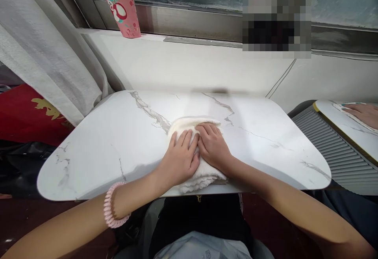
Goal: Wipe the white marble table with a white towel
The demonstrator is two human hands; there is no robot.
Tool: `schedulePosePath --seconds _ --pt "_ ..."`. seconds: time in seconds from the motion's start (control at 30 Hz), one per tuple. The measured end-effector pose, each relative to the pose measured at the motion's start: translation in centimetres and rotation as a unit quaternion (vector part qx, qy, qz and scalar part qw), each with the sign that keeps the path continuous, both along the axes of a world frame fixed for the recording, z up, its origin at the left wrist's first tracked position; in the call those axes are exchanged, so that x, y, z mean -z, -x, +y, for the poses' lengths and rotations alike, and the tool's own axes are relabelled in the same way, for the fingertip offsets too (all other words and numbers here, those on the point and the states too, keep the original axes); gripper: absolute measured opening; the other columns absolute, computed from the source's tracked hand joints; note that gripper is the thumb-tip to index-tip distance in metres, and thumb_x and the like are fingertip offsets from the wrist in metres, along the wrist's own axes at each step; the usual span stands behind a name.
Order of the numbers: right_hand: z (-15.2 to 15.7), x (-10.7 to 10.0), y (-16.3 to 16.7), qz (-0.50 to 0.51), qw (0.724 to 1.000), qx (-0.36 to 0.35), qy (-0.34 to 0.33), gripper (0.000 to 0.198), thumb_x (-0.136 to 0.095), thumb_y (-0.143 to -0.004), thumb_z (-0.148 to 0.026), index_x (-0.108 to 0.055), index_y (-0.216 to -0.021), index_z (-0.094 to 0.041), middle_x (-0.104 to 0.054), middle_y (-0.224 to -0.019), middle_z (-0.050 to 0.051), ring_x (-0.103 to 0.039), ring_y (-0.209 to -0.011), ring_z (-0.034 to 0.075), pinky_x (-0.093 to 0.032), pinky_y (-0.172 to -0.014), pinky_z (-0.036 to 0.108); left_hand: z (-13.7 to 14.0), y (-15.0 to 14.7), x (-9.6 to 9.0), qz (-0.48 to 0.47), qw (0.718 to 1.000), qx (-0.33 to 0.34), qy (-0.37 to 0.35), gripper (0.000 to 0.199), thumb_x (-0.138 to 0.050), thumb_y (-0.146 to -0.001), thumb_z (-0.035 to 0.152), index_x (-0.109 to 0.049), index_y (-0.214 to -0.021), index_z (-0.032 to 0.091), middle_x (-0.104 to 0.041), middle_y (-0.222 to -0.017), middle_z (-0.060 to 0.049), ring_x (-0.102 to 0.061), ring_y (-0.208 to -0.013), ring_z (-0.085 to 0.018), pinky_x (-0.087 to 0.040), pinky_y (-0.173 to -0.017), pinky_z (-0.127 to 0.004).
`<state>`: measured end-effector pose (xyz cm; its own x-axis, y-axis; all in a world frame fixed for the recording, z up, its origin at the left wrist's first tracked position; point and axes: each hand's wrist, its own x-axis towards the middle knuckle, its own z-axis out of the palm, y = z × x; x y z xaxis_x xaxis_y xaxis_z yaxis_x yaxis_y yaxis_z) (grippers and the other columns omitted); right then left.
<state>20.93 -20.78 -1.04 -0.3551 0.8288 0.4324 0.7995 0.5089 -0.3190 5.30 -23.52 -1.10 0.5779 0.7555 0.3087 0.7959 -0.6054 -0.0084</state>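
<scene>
A folded white towel (208, 172) lies near the front edge of the white marbled table (97, 136), its layered edges facing me. My left hand (181, 158) rests palm down on the towel with fingers stretched out and slightly apart. On that wrist is a pink coiled band (110, 207). My right hand (213, 144) lies on the towel's right part, touching the left hand, with its fingers slightly bent over the top surface. Both palms are hidden, as is the cloth beneath them.
A pink patterned paper cup (121, 8) stands on the window sill (153, 36). A grey-white curtain (50, 42) hangs at left beside a red bag (26, 109). At right, another person's hand (364, 113) rests on a cloth on a second table (333, 111). A blurred patch covers part of the window.
</scene>
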Motion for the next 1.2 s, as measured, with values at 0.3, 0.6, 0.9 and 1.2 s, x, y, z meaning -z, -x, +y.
schedulePosePath --seconds 0.3,0.6,0.9,1.2 --pt "1.7 -0.2 2.8 0.01 0.999 -0.014 0.045 0.032 -0.04 -0.086 -0.011 -0.059 -0.111 -0.014 -0.061 -0.116 0.013 -0.051 -0.111 0.027 -0.039 -0.1 0.041 1.5 3.4 -0.4 0.005 1.0 0.004 0.031 0.053 -0.025 -0.098 0.032 -0.048 -0.138 0.007 -0.049 -0.144 -0.022 -0.042 -0.136 -0.033 -0.031 -0.113 -0.057" --pt "5.7 0.0 3.7 0.017 0.999 0.004 0.035 0.03 -0.04 -0.086 -0.011 -0.059 -0.107 -0.015 -0.062 -0.111 0.013 -0.051 -0.107 0.027 -0.039 -0.096 0.04 6.2 4.0 -0.6 0.035 0.998 0.007 0.061 0.054 -0.025 -0.097 0.033 -0.044 -0.139 0.006 -0.045 -0.146 -0.021 -0.039 -0.138 -0.034 -0.027 -0.114 -0.057" --pt "12.2 0.2 5.4 0.034 0.997 0.056 0.029 0.024 -0.042 -0.087 -0.014 -0.06 -0.101 -0.017 -0.063 -0.11 0.013 -0.051 -0.108 0.029 -0.038 -0.096 0.043 14.2 5.7 -1.2 0.071 0.985 0.015 0.157 0.057 -0.023 -0.098 0.039 -0.035 -0.144 0.009 -0.031 -0.155 -0.02 -0.022 -0.147 -0.03 -0.015 -0.119 -0.055" --pt "18.0 0.4 7.0 0.042 0.995 0.085 0.025 0.02 -0.042 -0.088 -0.016 -0.059 -0.098 -0.019 -0.064 -0.111 0.013 -0.051 -0.111 0.031 -0.038 -0.098 0.047 20.5 7.3 -0.1 -0.008 0.991 0.023 0.13 0.049 -0.025 -0.097 0.038 -0.04 -0.139 0.018 -0.035 -0.153 -0.014 -0.026 -0.145 -0.024 -0.016 -0.119 -0.052"
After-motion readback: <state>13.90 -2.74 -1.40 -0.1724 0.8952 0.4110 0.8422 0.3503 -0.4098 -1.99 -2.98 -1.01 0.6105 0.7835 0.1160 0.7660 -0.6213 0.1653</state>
